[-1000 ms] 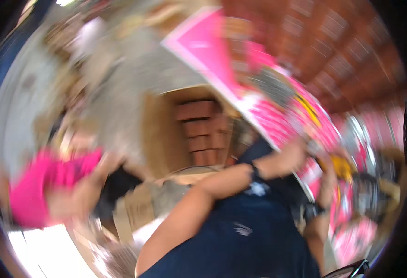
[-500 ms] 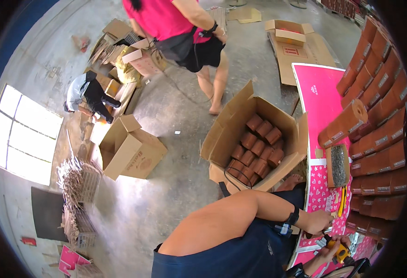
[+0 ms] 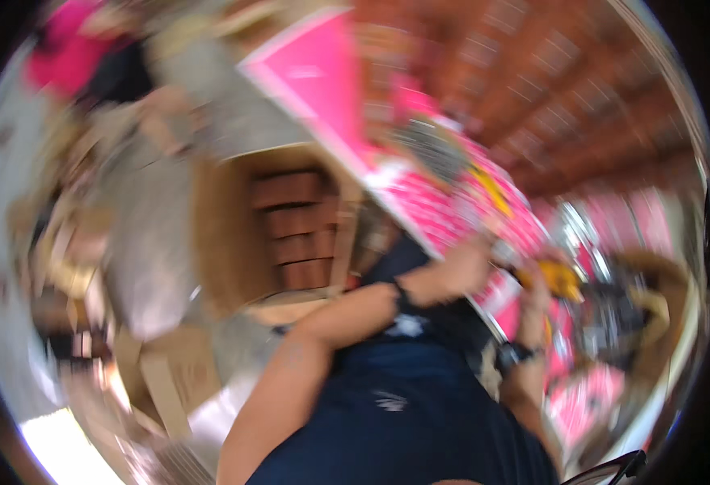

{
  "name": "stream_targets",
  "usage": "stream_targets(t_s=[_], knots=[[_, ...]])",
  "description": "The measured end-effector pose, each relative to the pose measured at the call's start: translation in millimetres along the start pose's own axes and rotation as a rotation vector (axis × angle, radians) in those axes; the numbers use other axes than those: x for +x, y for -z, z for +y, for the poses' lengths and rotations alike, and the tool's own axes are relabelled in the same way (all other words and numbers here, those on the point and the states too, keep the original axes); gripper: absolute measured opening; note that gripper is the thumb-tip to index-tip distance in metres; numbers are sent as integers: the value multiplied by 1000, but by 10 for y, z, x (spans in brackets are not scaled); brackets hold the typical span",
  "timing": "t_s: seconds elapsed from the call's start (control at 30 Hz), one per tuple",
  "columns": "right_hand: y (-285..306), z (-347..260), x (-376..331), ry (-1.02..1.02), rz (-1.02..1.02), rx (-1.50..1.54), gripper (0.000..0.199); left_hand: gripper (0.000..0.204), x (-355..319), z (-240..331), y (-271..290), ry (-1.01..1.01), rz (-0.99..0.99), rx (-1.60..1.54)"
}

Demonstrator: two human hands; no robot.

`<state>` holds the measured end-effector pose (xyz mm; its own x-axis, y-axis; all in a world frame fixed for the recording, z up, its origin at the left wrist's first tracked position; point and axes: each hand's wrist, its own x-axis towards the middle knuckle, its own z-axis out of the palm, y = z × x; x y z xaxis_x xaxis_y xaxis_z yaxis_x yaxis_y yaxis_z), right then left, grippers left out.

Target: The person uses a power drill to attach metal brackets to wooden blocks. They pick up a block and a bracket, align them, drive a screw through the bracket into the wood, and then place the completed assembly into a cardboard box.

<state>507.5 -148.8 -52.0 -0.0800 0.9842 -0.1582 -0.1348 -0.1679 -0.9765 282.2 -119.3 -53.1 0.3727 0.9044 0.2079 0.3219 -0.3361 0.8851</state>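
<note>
The yellow tool (image 3: 558, 280) is located at the right hand (image 3: 535, 293), above the near part of the pink tabletop (image 3: 314, 73); its long axis appears to be laid roughly left to right, dipping slightly rightward, with one end met by the fingers and the other directed away from the body; its working end cannot be told through the blur. The right hand's fingers seem to be curled about the tool, presumably so that it is steadied close to the work; the left hand (image 3: 468, 263) is brought near from across the body, perhaps so that one spot can be served by both, but whether anything is pinched by it cannot be told. Farther up the tabletop, a slender yellow implement (image 3: 490, 191) is laid slanting from upper left to lower right; beside it a box of grey pieces (image 3: 431, 149) is placed, probably for easy reach. Stacked terracotta pieces (image 3: 541, 89) are ranged along the far side; similar blocks (image 3: 294, 218) are held in an open carton (image 3: 225, 234) left of the table, its open top presumably kept accessible; a co-worker in pink (image 3: 64, 52) is seen well apart.
</note>
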Motion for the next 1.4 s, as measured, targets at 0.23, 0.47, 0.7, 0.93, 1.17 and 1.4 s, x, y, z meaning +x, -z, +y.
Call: stream_targets(t_s=[0.23,0.47,0.7,0.93,1.17,1.4], knots=[[-885,-825,113,494,25,51,28,58,-89,207,353,-20,-96,-15],[-825,-922,56,487,16,71,27,71,-129,121,235,-19,-107,-45],[-858,-901,70,466,21,87,24,71,-169,91,242,-23,-90,-48],[-877,-854,69,482,23,13,26,71,-167,88,260,-14,-88,-20],[-861,-875,95,459,53,79,24,71,-164,98,274,-5,-87,-43],[-883,-890,124,448,70,57,23,71,-158,98,278,16,-103,-67]])
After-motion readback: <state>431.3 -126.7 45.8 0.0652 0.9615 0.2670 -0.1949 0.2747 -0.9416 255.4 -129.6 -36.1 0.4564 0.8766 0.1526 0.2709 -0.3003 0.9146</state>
